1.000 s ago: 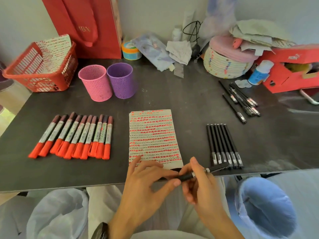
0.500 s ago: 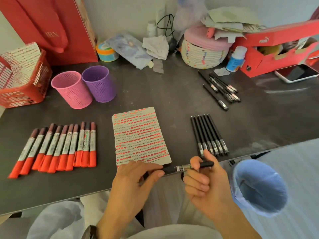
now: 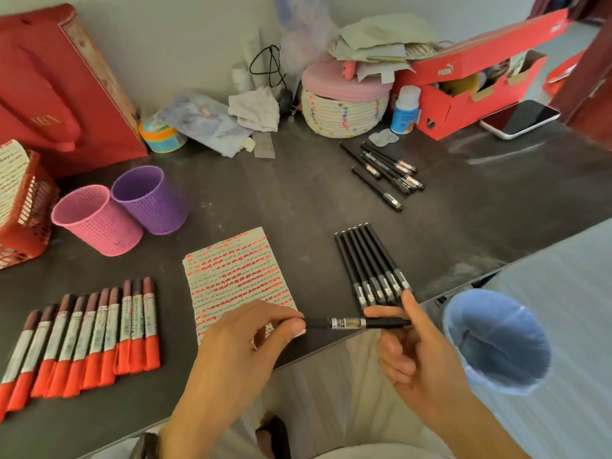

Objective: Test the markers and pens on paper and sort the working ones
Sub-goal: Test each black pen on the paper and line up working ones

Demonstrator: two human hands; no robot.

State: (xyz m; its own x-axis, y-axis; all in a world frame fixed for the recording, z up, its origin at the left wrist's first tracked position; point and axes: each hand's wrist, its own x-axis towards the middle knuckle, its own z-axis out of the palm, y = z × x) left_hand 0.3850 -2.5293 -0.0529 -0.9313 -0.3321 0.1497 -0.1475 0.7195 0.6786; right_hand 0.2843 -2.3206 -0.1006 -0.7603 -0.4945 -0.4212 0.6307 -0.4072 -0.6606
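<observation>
So the person has one black pen held level between both hands. It's just off the near right corner of the paper, over the near edge of the table. The left hand pinches the pen's left end between thumb and forefinger, with the other fingers loosely bent over the paper's near edge. The right hand pinches the right end the same way, and its other three fingers curl toward the palm with nothing in them. Honestly can't tell if the cap is on or off, since fingertips cover both ends.

The paper lies flat, covered in rows of orange dashes and small dark scribbles. Left of the paper, the orange markers lie side by side in a row, orange ends toward the person. Right of the paper there's a tidy row of pens, all black and touching each other. Farther back and right of the paper is a loose pile of pens. Behind the paper to the left, a pink cup and a purple cup stand upright right next to each other. A blue bin sits off the table, right of the paper, past the right hand.
</observation>
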